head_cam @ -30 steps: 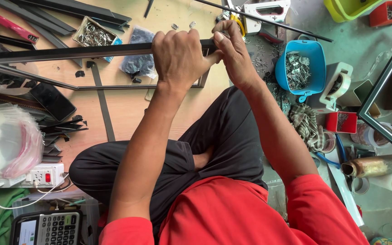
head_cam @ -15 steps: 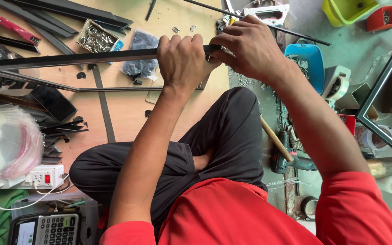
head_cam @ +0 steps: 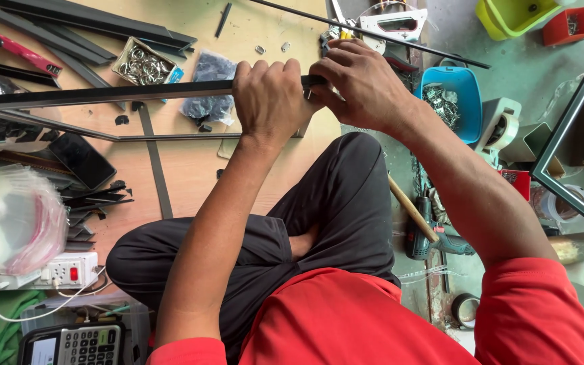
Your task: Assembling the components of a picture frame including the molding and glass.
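The left hand (head_cam: 270,101) is wrapped tight around a long dark metal frame bar (head_cam: 103,93), which lies crosswise above the plywood floor board (head_cam: 190,176). The right hand (head_cam: 359,84) is curled, fingers pinched on the bar's near end — just beside the left fist. Half a second ago the grip looked the same; the right forearm now sits further out, baring the blue plastic bin (head_cam: 457,91) of metal parts.
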